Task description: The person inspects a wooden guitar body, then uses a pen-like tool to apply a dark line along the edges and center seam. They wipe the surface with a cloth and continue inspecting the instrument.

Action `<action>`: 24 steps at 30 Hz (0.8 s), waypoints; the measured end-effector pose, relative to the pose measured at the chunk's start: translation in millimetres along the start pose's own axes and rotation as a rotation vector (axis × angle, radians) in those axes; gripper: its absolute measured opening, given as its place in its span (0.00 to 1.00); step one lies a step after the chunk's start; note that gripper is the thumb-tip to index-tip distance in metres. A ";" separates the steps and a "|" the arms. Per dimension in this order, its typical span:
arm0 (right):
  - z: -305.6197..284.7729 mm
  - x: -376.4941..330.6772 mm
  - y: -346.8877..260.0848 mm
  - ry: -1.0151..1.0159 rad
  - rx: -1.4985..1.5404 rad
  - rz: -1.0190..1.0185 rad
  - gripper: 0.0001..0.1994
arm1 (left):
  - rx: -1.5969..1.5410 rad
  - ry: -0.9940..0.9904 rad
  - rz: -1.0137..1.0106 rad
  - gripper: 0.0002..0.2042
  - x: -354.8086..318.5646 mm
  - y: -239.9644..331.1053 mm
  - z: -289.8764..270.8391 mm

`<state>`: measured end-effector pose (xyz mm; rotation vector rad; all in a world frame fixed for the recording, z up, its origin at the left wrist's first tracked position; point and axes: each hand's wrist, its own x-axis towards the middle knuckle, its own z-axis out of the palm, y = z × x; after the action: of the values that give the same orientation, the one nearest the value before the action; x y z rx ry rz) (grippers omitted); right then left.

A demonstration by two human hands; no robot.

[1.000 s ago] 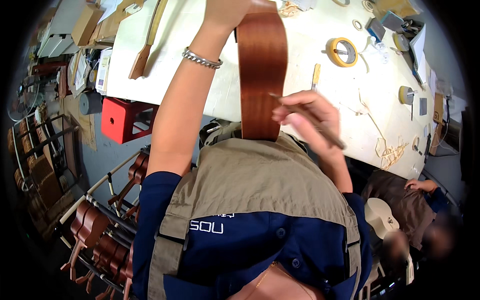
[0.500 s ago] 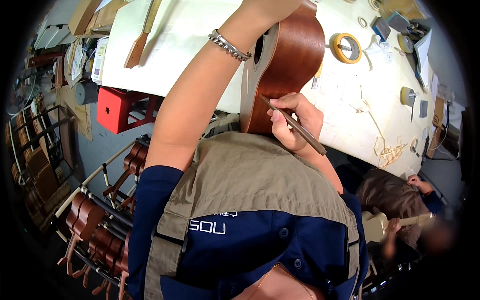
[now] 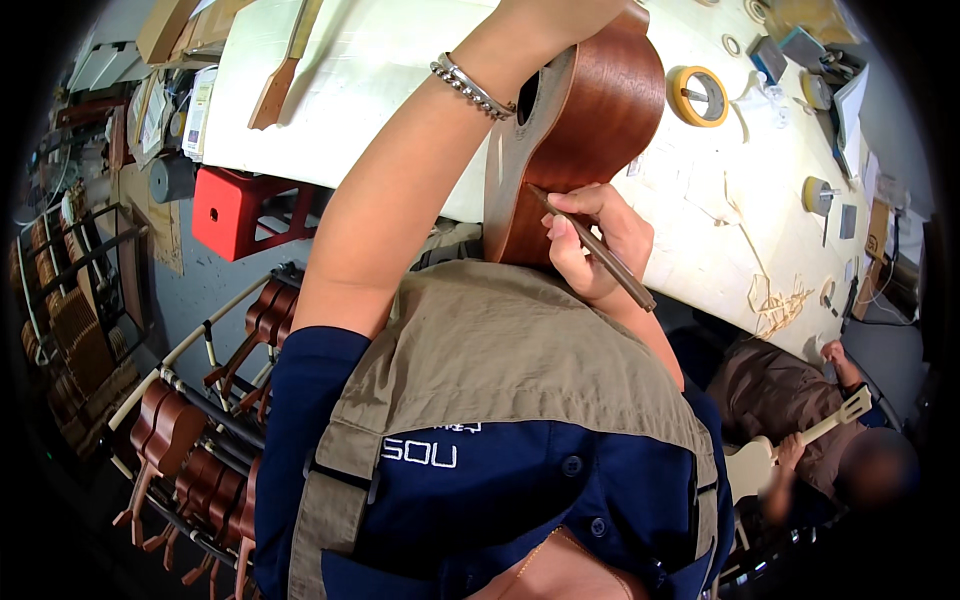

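Note:
A reddish-brown wooden ukulele body [image 3: 610, 100] stands on its side against my apron, part of its dark soundhole showing beside my left wrist. My right hand [image 3: 605, 235] pinches a slim brown pen-shaped tool [image 3: 612, 262] between thumb and fingers. The tool's tip meets the edge between the ukulele's side and its paler face. My left hand [image 3: 565, 22] reaches over the far end of the body at the upper border of the view. Its fingers are out of the picture, so its grip is hidden.
On the white worktable [image 3: 690, 200] lie a yellow tape roll [image 3: 698, 97], wood shavings [image 3: 785, 308] and a wooden neck [image 3: 272, 95]. A red stool [image 3: 225, 212] stands left. Below it, a rack holds several brown ukuleles [image 3: 165, 425]. At right another person holds a pale ukulele [image 3: 750, 465].
The ukulele, both my hands and the table appear slightly further right or lower in view. The tool's tip stays at the ukulele's edge. The other person's pale ukulele now shows its headstock.

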<state>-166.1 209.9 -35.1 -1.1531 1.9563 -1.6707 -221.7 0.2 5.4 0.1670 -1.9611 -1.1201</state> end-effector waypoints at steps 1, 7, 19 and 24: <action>0.3 0.1 -0.2 0.005 0.002 -0.006 0.06 | 0.003 0.013 0.018 0.21 0.3 -2.9 1.8; -2.1 0.4 -1.1 -0.029 -0.022 0.012 0.05 | 0.015 0.028 0.045 0.20 -0.2 -3.3 0.6; -2.1 0.9 1.1 -0.024 -0.018 0.000 0.06 | 0.008 0.020 0.038 0.19 0.7 -2.4 1.3; -1.8 0.7 -1.7 -0.026 -0.012 0.032 0.06 | 0.005 0.027 0.062 0.19 2.0 -4.6 2.0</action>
<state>-167.2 210.5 -32.8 -1.1368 1.9616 -1.6216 -225.7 -2.2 2.6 0.1231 -1.9324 -1.0672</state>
